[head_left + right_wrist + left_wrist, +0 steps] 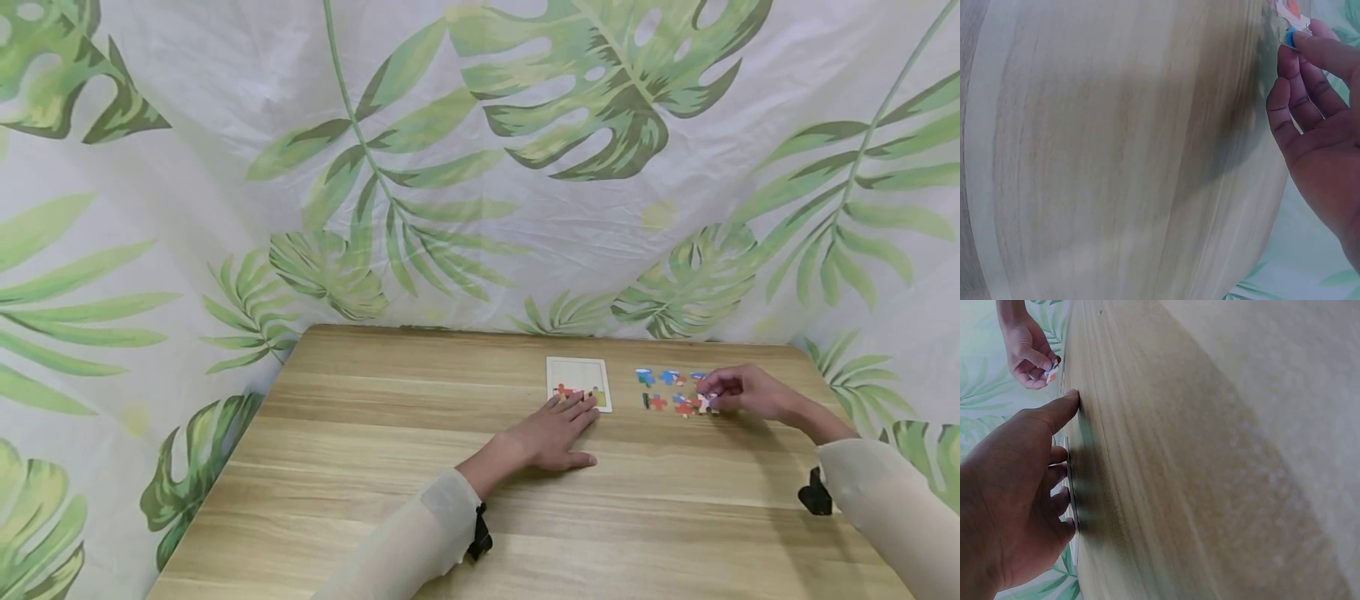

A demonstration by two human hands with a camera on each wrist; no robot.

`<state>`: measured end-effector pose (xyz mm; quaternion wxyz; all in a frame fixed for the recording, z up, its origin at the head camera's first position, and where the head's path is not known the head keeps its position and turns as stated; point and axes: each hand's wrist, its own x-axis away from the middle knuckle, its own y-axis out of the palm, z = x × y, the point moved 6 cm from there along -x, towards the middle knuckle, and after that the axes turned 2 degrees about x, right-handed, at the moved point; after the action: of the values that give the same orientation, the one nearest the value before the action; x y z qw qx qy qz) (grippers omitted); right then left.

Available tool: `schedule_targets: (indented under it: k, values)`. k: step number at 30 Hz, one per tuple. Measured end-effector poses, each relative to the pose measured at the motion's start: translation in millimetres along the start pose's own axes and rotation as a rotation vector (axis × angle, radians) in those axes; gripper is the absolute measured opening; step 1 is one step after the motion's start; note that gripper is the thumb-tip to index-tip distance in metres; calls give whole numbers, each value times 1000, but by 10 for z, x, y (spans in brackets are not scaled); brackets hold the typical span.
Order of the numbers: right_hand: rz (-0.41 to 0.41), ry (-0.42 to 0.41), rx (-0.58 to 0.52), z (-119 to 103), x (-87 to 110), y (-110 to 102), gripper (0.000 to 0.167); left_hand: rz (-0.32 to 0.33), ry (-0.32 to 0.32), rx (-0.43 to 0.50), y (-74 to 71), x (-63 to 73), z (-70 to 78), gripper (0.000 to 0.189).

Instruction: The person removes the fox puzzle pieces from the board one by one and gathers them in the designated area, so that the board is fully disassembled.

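My left hand lies with its fingers extended over the lower part of a small pale puzzle board. Red and yellow pieces show in the board around the fingertips; the fingers hide some of that row. To the right, my right hand pinches a jigsaw piece between thumb and fingers. Blue, white and orange show on this piece in the left wrist view. Loose jigsaw pieces lie in two rough rows between the board and the right hand, some partly covered by its fingers.
Everything lies on a wood-grain table. Its far edge meets a hanging leaf-print cloth, which also surrounds the sides. A black wrist device sits at the left cuff, another device at the right.
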<state>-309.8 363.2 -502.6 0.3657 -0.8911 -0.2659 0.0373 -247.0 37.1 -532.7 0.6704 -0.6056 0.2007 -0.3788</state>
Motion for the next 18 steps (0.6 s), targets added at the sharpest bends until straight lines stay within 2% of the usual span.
schedule_targets:
  k: [18]
  values:
    - [25,-16,64,102,8,-10,18,2,0,10,6,2,-4,79]
